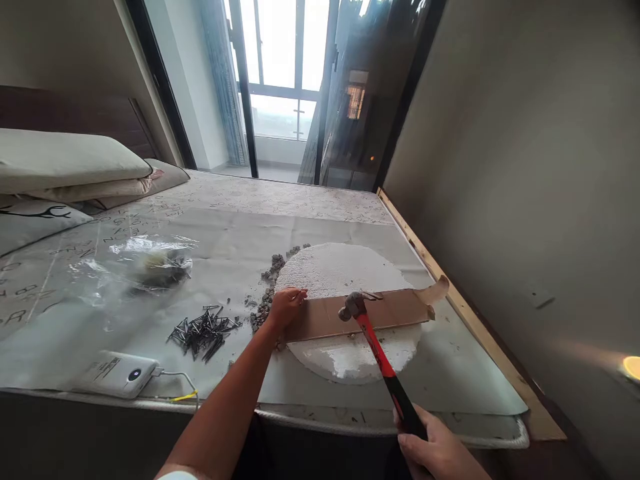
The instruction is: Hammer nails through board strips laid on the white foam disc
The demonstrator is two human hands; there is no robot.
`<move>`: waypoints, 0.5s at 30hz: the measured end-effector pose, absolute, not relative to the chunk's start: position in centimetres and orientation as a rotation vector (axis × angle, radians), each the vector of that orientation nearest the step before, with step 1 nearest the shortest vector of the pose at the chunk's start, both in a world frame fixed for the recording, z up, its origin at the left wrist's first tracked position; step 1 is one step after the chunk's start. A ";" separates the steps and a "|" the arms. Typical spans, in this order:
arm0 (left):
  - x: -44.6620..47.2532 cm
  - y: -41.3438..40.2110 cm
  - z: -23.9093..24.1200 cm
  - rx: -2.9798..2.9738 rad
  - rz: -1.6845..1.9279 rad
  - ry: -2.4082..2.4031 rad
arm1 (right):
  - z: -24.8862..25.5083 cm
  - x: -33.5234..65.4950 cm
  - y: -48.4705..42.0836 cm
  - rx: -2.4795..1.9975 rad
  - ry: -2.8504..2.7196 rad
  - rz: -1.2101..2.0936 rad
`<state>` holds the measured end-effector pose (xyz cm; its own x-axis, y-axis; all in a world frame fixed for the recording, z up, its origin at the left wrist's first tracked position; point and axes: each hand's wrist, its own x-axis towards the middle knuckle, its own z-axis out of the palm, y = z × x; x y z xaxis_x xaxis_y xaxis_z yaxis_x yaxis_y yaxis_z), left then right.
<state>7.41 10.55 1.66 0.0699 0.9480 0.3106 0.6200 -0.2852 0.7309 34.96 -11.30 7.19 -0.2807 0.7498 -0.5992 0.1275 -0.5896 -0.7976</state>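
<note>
Cardboard (325,321) against outstretched left hand (287,307), hammer (376,345) slanting from right hand (436,443)

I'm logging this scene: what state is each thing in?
left grip: at left end of brown strip
right grip: closed round hammer
hammer: held, head at brown strip
brown strip: across white disc, right end curled
white disc: flat, partly covered
nails: loose, heaped
plastic bag: crumpled
power bank: cable plugged in
bedding: stacked
lamp: lit

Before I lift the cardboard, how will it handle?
Probably light for its size: the cardboard looks thin. Likely bendy and easily torn, given the curled, ragged right end. It may not lift freely with the left hand at its other end.
</note>
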 end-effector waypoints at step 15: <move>7.6 10.4 1.3 2.182 0.912 1.657 | 9.2 34.3 -10.1 -1.556 -1.220 1.870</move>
<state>7.63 10.39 1.31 0.1560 0.9326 0.3254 0.7738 -0.3201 0.5466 34.27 -10.09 9.16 -0.2878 0.7705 -0.5688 0.2104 -0.5286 -0.8224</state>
